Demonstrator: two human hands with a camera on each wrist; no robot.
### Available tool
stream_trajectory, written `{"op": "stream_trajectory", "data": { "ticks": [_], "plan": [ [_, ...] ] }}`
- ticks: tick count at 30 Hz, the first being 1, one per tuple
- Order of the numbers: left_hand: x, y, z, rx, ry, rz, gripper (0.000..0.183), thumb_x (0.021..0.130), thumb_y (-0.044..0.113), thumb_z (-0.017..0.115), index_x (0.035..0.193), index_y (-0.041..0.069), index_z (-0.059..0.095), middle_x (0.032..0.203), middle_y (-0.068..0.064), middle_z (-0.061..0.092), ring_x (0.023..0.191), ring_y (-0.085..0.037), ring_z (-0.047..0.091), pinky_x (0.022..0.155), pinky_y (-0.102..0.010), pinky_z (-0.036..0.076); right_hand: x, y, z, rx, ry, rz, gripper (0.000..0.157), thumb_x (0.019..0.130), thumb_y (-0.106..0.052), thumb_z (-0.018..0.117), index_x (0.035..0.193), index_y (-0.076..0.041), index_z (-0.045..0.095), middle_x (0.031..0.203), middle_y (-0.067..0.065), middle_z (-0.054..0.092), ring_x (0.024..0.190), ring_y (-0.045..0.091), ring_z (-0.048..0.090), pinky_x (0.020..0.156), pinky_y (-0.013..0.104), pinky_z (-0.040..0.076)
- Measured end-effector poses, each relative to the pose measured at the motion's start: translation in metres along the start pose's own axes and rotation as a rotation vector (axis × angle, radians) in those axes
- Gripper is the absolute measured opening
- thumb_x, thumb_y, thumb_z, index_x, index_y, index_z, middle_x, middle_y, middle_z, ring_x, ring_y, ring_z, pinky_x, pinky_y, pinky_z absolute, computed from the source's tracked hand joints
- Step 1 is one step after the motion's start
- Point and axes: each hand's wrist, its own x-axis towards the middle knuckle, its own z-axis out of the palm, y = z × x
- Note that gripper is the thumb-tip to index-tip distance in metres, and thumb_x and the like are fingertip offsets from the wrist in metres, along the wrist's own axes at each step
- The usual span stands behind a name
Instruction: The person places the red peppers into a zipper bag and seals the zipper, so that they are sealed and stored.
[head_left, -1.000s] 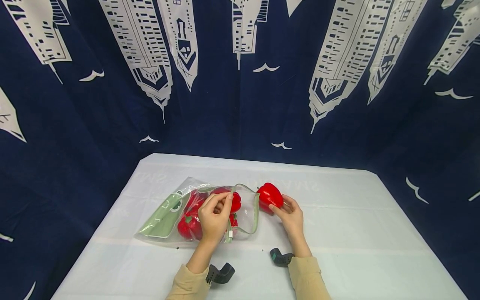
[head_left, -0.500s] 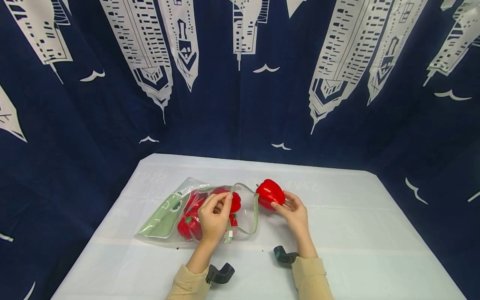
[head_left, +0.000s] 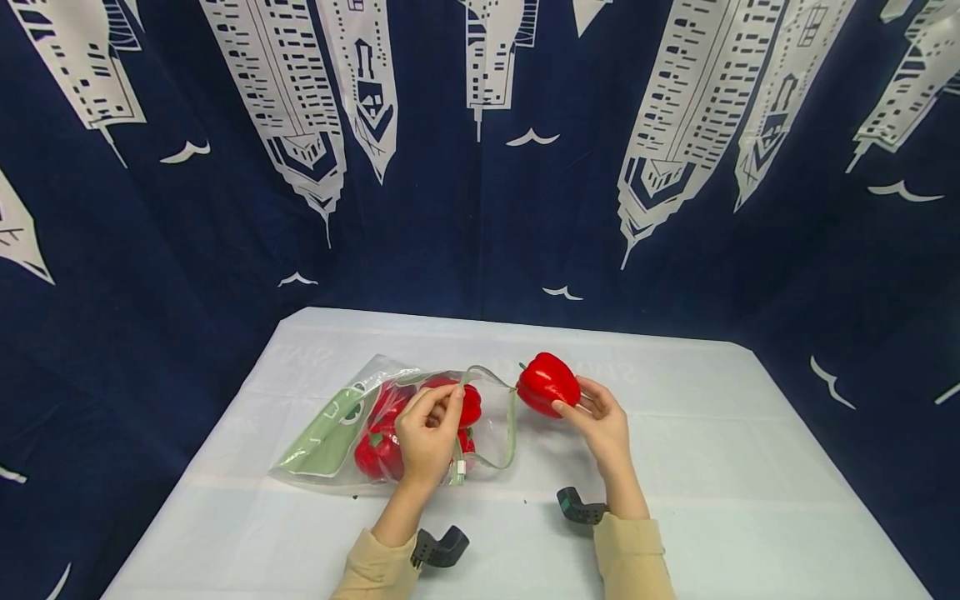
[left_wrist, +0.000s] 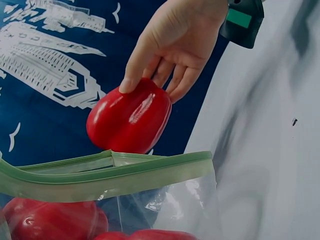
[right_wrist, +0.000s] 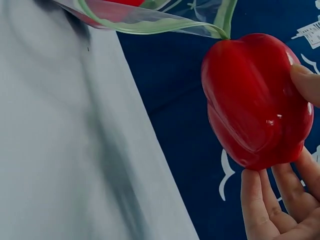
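My right hand (head_left: 603, 421) holds a red bell pepper (head_left: 547, 385) between thumb and fingers, just right of the mouth of a clear zip bag. In the right wrist view this bell pepper (right_wrist: 255, 100) is large, its stem end toward the bag's green edge. The zip bag (head_left: 322, 442) lies on its side with several red bell peppers (head_left: 378, 454) inside. At its upper rim my left hand (head_left: 429, 429) pinches the edge, and the mouth gapes to the right. The left wrist view shows the green zip strip (left_wrist: 150, 167) below the held pepper; the pinching fingers are out of that view.
A white cloth covers the table (head_left: 750, 467). Behind it hangs a dark blue curtain (head_left: 480, 208) printed with white buildings and birds. Black wrist devices (head_left: 442, 547) sit on both forearms. Small dark specks lie near the bag.
My right hand has moved the held bell pepper up and to the right, slightly away from the bag's mouth. The left hand and the bag have stayed in place.
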Motion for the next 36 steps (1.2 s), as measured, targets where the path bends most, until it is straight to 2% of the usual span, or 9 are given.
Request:
{"op": "stream_trajectory", "data": {
  "ticks": [5, 8, 14, 20, 27, 36],
  "plan": [
    [0.0, 0.0, 0.0, 0.0, 0.005, 0.006, 0.009, 0.074, -0.017, 0.067, 0.08, -0.01, 0.067, 0.063, -0.013, 0.057, 0.046, -0.02, 0.046, 0.044, -0.013, 0.036, 0.0, 0.003, -0.003, -0.004, 0.005, -0.071, 0.063, 0.077, -0.03, 0.078, 0.129, -0.006, 0.053, 0.127, 0.016, 0.054, 0.106, 0.027, 0.056, 0.082, 0.024, 0.051],
    [0.001, 0.001, -0.001, -0.002, 0.007, 0.004, 0.009, 0.074, -0.016, 0.067, 0.08, -0.01, 0.067, 0.063, -0.013, 0.056, 0.046, -0.02, 0.046, 0.044, -0.013, 0.037, 0.0, 0.003, -0.005, 0.008, -0.009, -0.087, 0.062, 0.076, -0.029, 0.079, 0.128, -0.006, 0.053, 0.126, 0.017, 0.055, 0.106, 0.026, 0.056, 0.081, 0.023, 0.05],
    [0.003, 0.003, -0.003, -0.012, 0.006, -0.004, 0.008, 0.075, -0.016, 0.067, 0.08, -0.01, 0.067, 0.063, -0.013, 0.056, 0.046, -0.021, 0.046, 0.044, -0.013, 0.037, -0.002, -0.007, -0.011, 0.018, -0.062, -0.043, 0.062, 0.076, -0.025, 0.079, 0.129, -0.007, 0.052, 0.128, 0.012, 0.054, 0.109, 0.023, 0.054, 0.082, 0.018, 0.048],
    [0.002, 0.001, -0.003, -0.019, 0.013, 0.01, 0.009, 0.073, -0.018, 0.067, 0.079, -0.011, 0.066, 0.062, -0.013, 0.055, 0.045, -0.019, 0.045, 0.043, -0.013, 0.036, -0.004, -0.012, -0.013, 0.026, -0.134, -0.026, 0.059, 0.078, -0.018, 0.078, 0.129, -0.006, 0.051, 0.127, 0.012, 0.054, 0.107, 0.019, 0.055, 0.083, 0.021, 0.049],
    [-0.009, -0.034, -0.001, -0.046, 0.027, 0.015, 0.007, 0.077, -0.008, 0.07, 0.083, -0.005, 0.069, 0.065, -0.008, 0.057, 0.048, -0.013, 0.046, 0.043, -0.012, 0.036, -0.006, -0.013, -0.014, 0.036, -0.201, -0.066, 0.059, 0.078, -0.016, 0.077, 0.129, -0.004, 0.051, 0.126, 0.014, 0.054, 0.105, 0.017, 0.056, 0.084, 0.022, 0.049],
    [-0.01, -0.034, -0.001, -0.043, 0.022, -0.004, 0.008, 0.077, -0.008, 0.07, 0.083, -0.004, 0.07, 0.065, -0.008, 0.057, 0.049, -0.012, 0.046, 0.043, -0.012, 0.037, -0.011, -0.019, -0.015, 0.066, -0.29, -0.156, 0.055, 0.078, -0.008, 0.075, 0.127, -0.001, 0.051, 0.123, 0.013, 0.056, 0.104, 0.016, 0.057, 0.086, 0.023, 0.048]
  ]
}}
